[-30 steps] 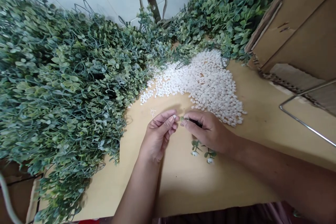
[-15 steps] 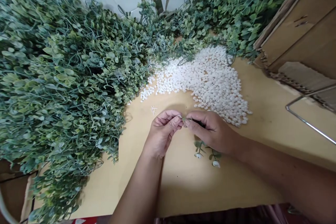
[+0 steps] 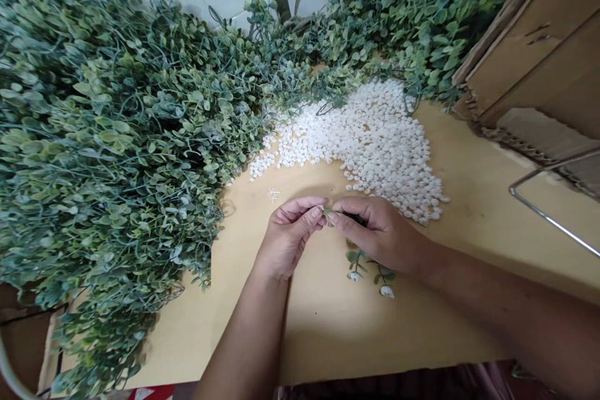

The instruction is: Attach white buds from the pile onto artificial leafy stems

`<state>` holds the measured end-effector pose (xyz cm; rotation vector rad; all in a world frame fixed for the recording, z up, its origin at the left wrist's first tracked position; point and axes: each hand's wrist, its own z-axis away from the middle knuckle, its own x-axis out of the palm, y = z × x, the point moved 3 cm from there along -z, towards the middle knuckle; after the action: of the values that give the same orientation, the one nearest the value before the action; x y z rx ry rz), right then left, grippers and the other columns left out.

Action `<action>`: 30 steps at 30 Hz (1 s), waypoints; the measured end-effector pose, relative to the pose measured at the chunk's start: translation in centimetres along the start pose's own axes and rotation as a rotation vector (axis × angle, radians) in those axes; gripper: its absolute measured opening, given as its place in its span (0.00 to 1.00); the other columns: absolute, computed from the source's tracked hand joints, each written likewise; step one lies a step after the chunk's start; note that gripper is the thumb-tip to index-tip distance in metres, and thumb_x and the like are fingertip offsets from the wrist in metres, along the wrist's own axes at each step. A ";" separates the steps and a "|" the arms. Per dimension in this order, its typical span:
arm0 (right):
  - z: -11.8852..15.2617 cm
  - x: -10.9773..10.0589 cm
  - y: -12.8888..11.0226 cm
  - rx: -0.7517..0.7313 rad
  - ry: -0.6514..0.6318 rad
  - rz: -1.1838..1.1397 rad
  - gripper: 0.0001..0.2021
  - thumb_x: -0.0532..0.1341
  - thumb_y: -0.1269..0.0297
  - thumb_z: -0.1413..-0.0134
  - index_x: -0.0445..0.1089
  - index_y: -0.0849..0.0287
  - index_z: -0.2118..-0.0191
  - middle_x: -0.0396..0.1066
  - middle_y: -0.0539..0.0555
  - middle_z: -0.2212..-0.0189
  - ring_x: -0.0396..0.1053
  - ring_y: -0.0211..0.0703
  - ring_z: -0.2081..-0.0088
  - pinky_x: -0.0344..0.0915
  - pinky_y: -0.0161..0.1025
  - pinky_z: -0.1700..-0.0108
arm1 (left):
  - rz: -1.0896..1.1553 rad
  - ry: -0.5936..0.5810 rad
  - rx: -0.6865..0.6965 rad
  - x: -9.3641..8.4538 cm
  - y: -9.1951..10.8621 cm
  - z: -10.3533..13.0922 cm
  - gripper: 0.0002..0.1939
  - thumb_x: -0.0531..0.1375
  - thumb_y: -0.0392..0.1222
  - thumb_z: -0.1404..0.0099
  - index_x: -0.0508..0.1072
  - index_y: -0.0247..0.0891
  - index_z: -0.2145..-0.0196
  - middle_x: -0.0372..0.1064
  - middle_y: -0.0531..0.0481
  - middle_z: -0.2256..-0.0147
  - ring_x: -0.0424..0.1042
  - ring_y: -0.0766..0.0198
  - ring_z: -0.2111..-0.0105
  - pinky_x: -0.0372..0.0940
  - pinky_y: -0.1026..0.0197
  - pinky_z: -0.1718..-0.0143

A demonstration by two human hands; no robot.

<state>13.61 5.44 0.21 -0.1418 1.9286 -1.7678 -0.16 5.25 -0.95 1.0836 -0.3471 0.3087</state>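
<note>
My right hand point(image 3: 375, 228) is closed around an artificial leafy sprig point(image 3: 359, 256). Below its palm hang green leaves and two stems tipped with small white flowers point(image 3: 387, 291). Thumb and forefinger of my left hand point(image 3: 293, 231) are pinched together, almost touching the right fingertips. A small green tip of the sprig shows between the two hands. Whatever the left fingertips pinch is too small and covered to make out. Beyond the hands lies a spread pile of small white flower heads point(image 3: 375, 137) on the tan tabletop point(image 3: 244, 325).
Heaped artificial greenery point(image 3: 117, 156) covers the left side and runs along the back wall. To the right stands an opened cardboard box point(image 3: 539, 62), with a bent metal rod point(image 3: 553, 215) in front of it. A few thin white sticks point(image 3: 274, 194) lie left of the hands.
Both hands keep nearly the same pose and place, fingertips together. The view has shifted very slightly; nothing has visibly been taken up or let go.
</note>
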 end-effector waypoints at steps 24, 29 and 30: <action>0.0 0.0 -0.1 -0.039 0.075 0.035 0.13 0.52 0.65 0.45 0.60 0.60 0.79 0.53 0.46 0.83 0.53 0.33 0.78 0.53 0.33 0.75 | -0.009 0.022 0.015 -0.1 0.0 -0.2 0.11 0.72 0.38 0.62 0.78 0.36 0.77 0.74 0.53 0.80 0.71 0.74 0.79 0.66 0.73 0.74; 0.1 -0.1 -0.1 -0.047 0.088 0.051 0.12 0.52 0.65 0.44 0.62 0.60 0.78 0.55 0.46 0.82 0.55 0.34 0.78 0.53 0.34 0.75 | 0.000 0.032 0.011 0.1 0.0 -0.2 0.11 0.72 0.38 0.63 0.78 0.36 0.78 0.74 0.53 0.81 0.71 0.73 0.79 0.66 0.73 0.74; 0.1 -0.1 0.0 -0.047 0.089 0.051 0.12 0.52 0.65 0.44 0.62 0.60 0.78 0.55 0.47 0.82 0.55 0.34 0.77 0.54 0.34 0.74 | 0.000 0.032 0.009 0.1 0.0 -0.2 0.11 0.72 0.37 0.63 0.78 0.36 0.77 0.74 0.54 0.80 0.71 0.73 0.79 0.66 0.73 0.74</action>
<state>13.71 5.34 0.27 -0.0302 2.0187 -1.7234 -0.07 5.42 -0.95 1.0867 -0.3178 0.3272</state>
